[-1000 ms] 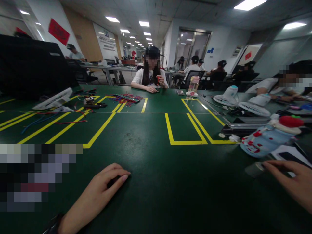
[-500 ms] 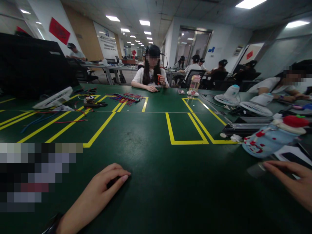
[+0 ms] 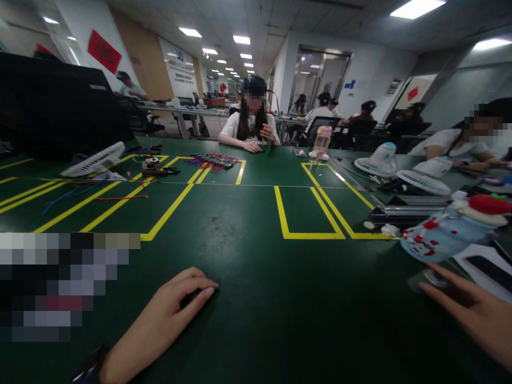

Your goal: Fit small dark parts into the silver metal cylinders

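My left hand (image 3: 176,304) lies on the green table (image 3: 256,320), wrist in a dark band. Its fingers are bent together and the thumb tip meets them; nothing shows in the pinch. At the right edge, my right hand (image 3: 472,304) has its thumb and fingers on either side of a small clear-and-grey round thing (image 3: 432,278). That thing is blurred and partly hidden, so its kind cannot be made out. Just beyond this hand lies a light-blue container (image 3: 440,232) with a red top. A dark phone-like slab (image 3: 490,272) on white paper is close by.
Yellow tape lines (image 3: 314,236) mark the table. A bundle of coloured wires (image 3: 212,161) and a white fan (image 3: 96,160) lie left of centre. More fans (image 3: 424,182) and black bars (image 3: 408,210) are at right. A person (image 3: 250,122) sits opposite, near a clear bottle (image 3: 321,145).
My right hand has turned a little, its thumb and fingers spread wider around the round thing. My left hand keeps its pose. The whole view has shifted slightly.
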{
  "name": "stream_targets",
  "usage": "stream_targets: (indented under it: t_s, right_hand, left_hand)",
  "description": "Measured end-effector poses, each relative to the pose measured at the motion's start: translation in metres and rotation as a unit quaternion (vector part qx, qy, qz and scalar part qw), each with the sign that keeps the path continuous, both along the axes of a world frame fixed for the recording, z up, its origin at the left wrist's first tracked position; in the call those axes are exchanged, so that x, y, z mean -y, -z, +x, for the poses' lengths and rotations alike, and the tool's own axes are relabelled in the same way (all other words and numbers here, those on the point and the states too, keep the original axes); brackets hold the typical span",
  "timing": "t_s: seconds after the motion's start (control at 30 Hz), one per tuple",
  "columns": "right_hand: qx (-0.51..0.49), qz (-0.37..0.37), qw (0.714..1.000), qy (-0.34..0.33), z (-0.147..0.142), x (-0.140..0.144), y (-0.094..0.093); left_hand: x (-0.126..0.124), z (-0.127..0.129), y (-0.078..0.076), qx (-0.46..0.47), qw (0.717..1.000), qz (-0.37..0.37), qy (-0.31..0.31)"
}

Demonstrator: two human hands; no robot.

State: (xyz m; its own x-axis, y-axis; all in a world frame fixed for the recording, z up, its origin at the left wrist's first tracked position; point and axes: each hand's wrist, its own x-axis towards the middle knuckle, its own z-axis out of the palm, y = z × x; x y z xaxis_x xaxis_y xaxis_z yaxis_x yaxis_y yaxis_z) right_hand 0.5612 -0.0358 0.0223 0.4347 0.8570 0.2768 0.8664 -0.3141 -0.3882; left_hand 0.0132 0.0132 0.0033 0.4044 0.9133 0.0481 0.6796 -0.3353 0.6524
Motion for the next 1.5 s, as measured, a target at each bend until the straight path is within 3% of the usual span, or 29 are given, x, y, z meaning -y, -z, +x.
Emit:
stream_targets:
  t_s: [0.07,0.17,0.3,0.4,0.5,0.63,0.8,0.93,1.07,1.23,1.4,1.5]
  right_hand:
    - [-0.032,-0.052,0.997,-0.048,-0.027,-0.003,-0.001]
    - [-0.036,-0.037,0.976,-0.214,-0.094,-0.01,-0.004]
    - [-0.094,-0.085,0.898,-0.421,-0.19,-0.02,-0.009]
    - [-0.134,-0.108,0.86,-0.48,-0.225,-0.024,-0.008]
    - [-0.159,-0.095,0.86,-0.475,-0.229,-0.023,0.003]
    - [-0.194,-0.079,0.874,-0.438,-0.223,-0.021,0.02]
    - [-0.215,-0.082,0.871,-0.434,-0.226,-0.023,0.023]
    - [-0.199,-0.057,0.872,-0.443,-0.227,-0.022,0.019]
    - [-0.196,-0.047,0.87,-0.451,-0.226,-0.021,0.018]
    - [-0.203,-0.048,0.869,-0.449,-0.228,-0.024,0.021]
    - [-0.211,-0.068,0.874,-0.432,-0.224,-0.021,0.014]
    - [-0.194,-0.062,0.896,-0.393,-0.193,-0.018,0.011]
  left_hand:
    - [-0.001,0.0,0.0,0.004,1.0,0.006,0.0]
    - [-0.002,0.001,0.001,0.012,1.0,0.007,0.003]
    - [0.0,0.003,-0.002,0.017,1.0,0.004,-0.001]
    - [0.005,0.01,-0.008,0.022,1.0,0.004,-0.003]
    - [0.012,0.03,-0.019,0.044,0.999,0.009,0.007]
    - [0.015,0.079,-0.034,0.087,0.995,0.036,0.04]
    - [0.008,0.124,-0.049,0.091,0.992,0.05,0.07]
    - [0.003,0.118,-0.049,0.121,0.99,0.043,0.056]
    - [0.003,0.104,-0.028,0.058,0.997,0.031,0.046]
    - [0.003,0.105,-0.004,-0.006,0.998,0.035,0.06]
    - [0.002,0.094,-0.011,0.054,0.997,0.008,0.051]
    - [-0.001,0.063,-0.013,0.065,0.998,0.014,0.001]
